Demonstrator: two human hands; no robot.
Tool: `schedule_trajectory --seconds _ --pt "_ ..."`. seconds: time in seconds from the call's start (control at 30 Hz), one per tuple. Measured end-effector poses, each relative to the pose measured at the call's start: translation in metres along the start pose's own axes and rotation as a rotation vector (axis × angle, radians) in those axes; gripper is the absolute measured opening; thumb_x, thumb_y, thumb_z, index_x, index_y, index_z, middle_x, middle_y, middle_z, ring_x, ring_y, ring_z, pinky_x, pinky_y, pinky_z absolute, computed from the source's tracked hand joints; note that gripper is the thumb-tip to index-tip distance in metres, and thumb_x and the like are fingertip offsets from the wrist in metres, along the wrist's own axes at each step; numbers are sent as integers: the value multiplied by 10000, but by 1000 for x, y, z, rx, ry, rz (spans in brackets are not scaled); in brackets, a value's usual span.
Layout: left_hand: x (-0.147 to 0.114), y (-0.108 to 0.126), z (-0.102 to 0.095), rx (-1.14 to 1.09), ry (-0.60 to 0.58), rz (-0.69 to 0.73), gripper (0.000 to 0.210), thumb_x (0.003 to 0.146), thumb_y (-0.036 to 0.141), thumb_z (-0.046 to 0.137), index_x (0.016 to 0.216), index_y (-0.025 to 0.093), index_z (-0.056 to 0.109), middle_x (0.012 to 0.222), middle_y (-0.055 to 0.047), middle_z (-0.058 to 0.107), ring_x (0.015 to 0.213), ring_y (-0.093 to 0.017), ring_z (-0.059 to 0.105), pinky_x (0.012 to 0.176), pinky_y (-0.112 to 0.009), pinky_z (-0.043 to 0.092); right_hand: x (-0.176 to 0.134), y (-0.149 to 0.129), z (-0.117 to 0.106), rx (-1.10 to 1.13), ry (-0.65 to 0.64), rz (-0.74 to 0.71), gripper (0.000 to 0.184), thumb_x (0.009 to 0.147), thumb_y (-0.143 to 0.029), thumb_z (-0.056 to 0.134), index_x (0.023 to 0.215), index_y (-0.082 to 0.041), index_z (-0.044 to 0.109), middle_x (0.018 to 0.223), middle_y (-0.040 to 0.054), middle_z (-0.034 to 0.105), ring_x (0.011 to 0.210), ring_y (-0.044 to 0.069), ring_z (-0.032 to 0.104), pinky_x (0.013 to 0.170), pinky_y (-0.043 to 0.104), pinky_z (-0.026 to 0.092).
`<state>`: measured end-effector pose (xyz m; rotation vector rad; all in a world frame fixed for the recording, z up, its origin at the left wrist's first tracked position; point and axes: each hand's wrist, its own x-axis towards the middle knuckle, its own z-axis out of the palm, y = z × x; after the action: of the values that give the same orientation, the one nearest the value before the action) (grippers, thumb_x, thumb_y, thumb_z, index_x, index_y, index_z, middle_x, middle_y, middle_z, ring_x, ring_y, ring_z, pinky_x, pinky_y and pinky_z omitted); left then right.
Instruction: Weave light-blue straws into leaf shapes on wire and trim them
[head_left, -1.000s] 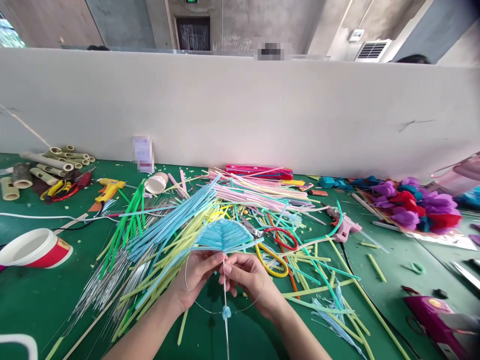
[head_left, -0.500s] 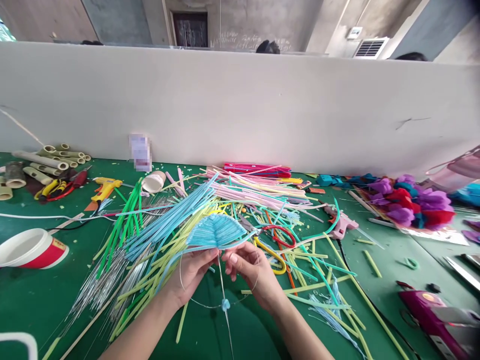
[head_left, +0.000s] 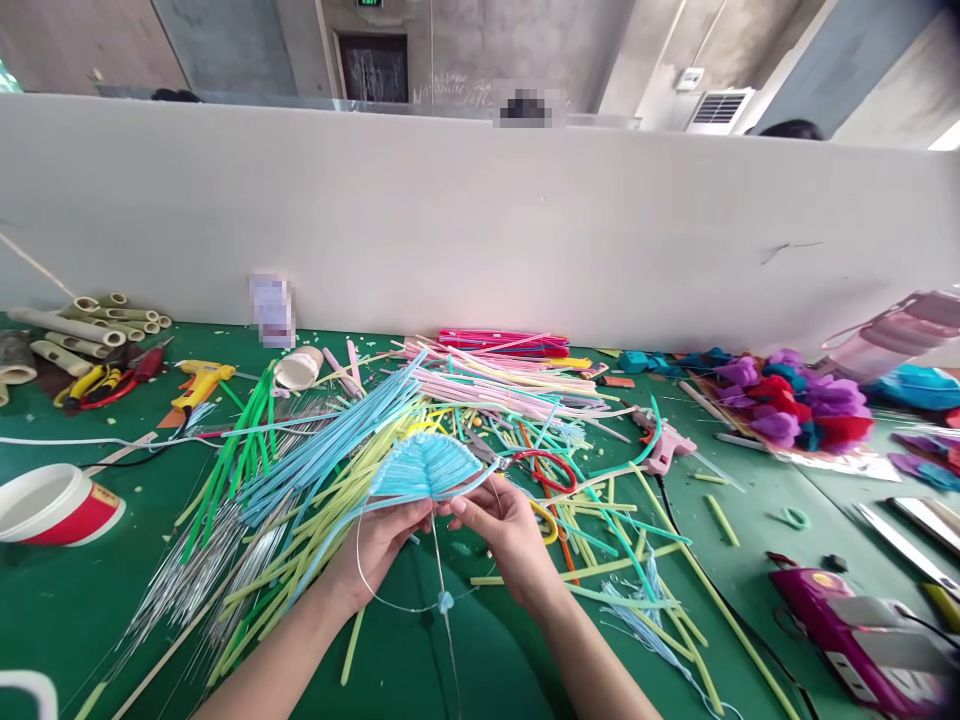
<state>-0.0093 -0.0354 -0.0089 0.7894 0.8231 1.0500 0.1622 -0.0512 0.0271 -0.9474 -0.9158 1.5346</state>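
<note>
My left hand (head_left: 384, 545) is closed on the lower edge of a light-blue, leaf-shaped pipe cleaner piece (head_left: 426, 468) with a ridge down its middle. On the other side, my right hand (head_left: 504, 530) pinches the same edge near the centre, thumb and forefinger close together. Below the piece hangs a thin wire stem with a small blue knot (head_left: 445, 602) on it. A fine wire loop curves beneath my hands. Some of my fingertips are hidden behind the blue piece. Scissors (head_left: 555, 470) with red and yellow handles lie just beyond my right hand.
Blue pipe cleaners (head_left: 337, 440) and pink ones (head_left: 495, 385) cover the green table. A yellow glue gun (head_left: 201, 382), a paper cup (head_left: 64, 505) and bamboo pieces (head_left: 97, 335) are left. A pink glue gun (head_left: 667, 442) and purple device (head_left: 847, 625) are right. A white partition (head_left: 450, 220) stands behind.
The view has turned slightly right and up, so the table things sit further left. My right fingers have drawn closer together at the blue piece's edge; both hands keep hold of it.
</note>
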Motion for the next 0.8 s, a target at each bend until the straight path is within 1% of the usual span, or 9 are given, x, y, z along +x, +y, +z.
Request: schedule_trajectory --seconds 0.2,0.3,0.4,0.47,0.53,0.6,0.67,0.73,0.8 --pt "-4 1 6 115 -50 4 306 780 325 777 1056 194 764 1093 -89 740 1046 -289 645 906 -393 491 0 -5 -6 31 11 8 305 681 -372 854 841 -173 687 762 29 741 713 144 682 673 230 531" --pt "-9 3 9 122 -75 21 257 772 318 787 994 190 771 1016 -80 747 978 -260 656 860 -361 509 -2 -9 -6 97 -5 49 311 686 -360 855 870 -177 682 747 20 735 692 137 693 675 224 541" --pt "-15 15 -6 103 -83 -43 170 767 290 794 877 164 762 865 -65 732 804 -200 661 730 -299 534 -4 -14 -11 216 3 57 286 716 -337 842 878 -173 672 771 23 737 732 133 715 682 201 546" --pt "-16 36 -24 80 -9 -92 197 784 276 781 951 174 753 934 -72 738 866 -201 677 771 -293 554 -5 -18 -16 289 7 41 258 733 -313 833 864 -172 661 790 24 739 769 128 724 693 186 549" --pt "-12 65 -40 83 68 -100 225 810 300 756 1001 182 743 1031 -78 740 933 -204 688 832 -292 562 -4 -21 -19 307 -6 33 254 742 -301 827 861 -168 647 789 26 741 774 123 727 693 178 550" --pt "-4 99 -45 123 -18 -131 343 870 420 670 1113 180 707 1116 -120 723 1035 -257 675 889 -355 557 -3 -23 -19 265 -27 44 284 732 -311 833 871 -165 633 777 35 746 757 130 729 678 184 550" --pt "9 127 -34 246 -170 -130 522 888 581 563 1242 205 634 1255 -148 664 1114 -292 638 888 -391 553 0 -25 -16 174 -44 63 329 710 -338 844 882 -161 626 780 52 754 753 149 733 678 206 555" --pt "24 142 -12 496 -329 -146 595 839 576 637 1325 240 562 1311 -145 627 1119 -289 629 846 -348 545 5 -26 -12 64 -48 72 370 695 -372 846 902 -158 626 791 62 760 760 167 735 693 234 563" --pt "38 143 13 753 -443 -168 643 747 494 768 1310 268 556 1268 -107 646 1111 -280 632 850 -320 522 11 -26 -10 -22 -25 66 401 689 -406 840 910 -160 613 784 59 760 757 176 735 708 258 568"
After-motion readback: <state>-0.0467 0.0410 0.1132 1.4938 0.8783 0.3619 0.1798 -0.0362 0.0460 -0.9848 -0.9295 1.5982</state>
